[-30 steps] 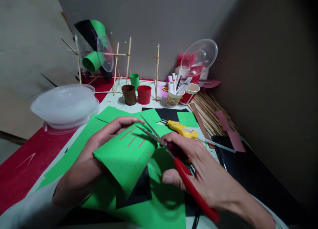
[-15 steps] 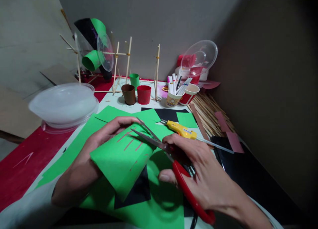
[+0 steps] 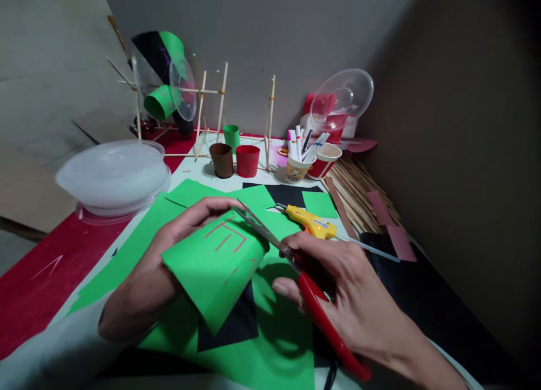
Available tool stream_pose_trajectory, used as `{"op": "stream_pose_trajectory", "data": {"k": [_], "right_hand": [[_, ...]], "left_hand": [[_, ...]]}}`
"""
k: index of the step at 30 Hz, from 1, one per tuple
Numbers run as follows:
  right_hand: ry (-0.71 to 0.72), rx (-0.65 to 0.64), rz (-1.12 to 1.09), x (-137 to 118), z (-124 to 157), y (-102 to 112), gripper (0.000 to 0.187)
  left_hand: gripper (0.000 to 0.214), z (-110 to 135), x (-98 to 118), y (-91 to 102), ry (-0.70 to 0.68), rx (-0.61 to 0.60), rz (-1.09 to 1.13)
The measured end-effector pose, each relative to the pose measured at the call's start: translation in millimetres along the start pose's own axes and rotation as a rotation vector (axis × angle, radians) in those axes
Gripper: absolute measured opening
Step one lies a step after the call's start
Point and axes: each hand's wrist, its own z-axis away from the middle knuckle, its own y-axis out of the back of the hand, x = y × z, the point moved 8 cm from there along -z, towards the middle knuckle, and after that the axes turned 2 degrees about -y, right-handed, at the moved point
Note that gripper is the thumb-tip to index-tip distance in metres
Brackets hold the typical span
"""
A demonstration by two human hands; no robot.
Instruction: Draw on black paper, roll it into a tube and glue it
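1. Left hand (image 3: 156, 255): fingers clamped on the paper (image 3: 207, 274), one along its far edge, the rest partly hidden behind it.
2. Paper: green, curved, tilted, held above the sheet (image 3: 287, 339) at front centre; reddish lines mark its outer face.
3. Right hand (image 3: 350, 288): fingers wrapped on the scissors (image 3: 327, 319), thumb apart from the forefinger.
4. Scissors: red-handled, blades nearly together, at the paper's upper right edge.
5. Black piece (image 3: 230, 333): on the sheet, partly beneath the paper in this view.
6. Glue gun (image 3: 310, 221): yellow, lying beyond the right hand.
7. Brown cup (image 3: 222, 162) and red cup (image 3: 248, 162): side by side, farther back.
8. Markers (image 3: 298, 143): upright in a printed cup (image 3: 298, 170), near bundled sticks (image 3: 367, 195).
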Motion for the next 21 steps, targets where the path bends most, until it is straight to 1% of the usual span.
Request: {"op": "stream_pose_trajectory", "data": {"k": [6, 10, 17, 21], "right_hand": [[0.025, 0.021, 0.002, -1.5, -0.3, 1.5, 0.013], [0.032, 0.024, 0.044, -1.4, -0.3, 1.6, 0.012], [0.059, 0.051, 0.079, -2.2, 0.2, 1.9, 0.014], [0.062, 0.037, 0.072, -1.6, 0.1, 0.4, 0.013]], "left_hand": [[0.028, 0.5, -1.1, -0.7, 0.000, -0.015, 0.008], [0.028, -0.7, -1.2, -0.4, 0.011, -0.008, 0.018], [0.028, -0.2, 3.8, 1.9, 0.024, 0.019, -0.053], [0.030, -0.6, 2.8, 1.4, 0.030, 0.010, -0.046]]}}
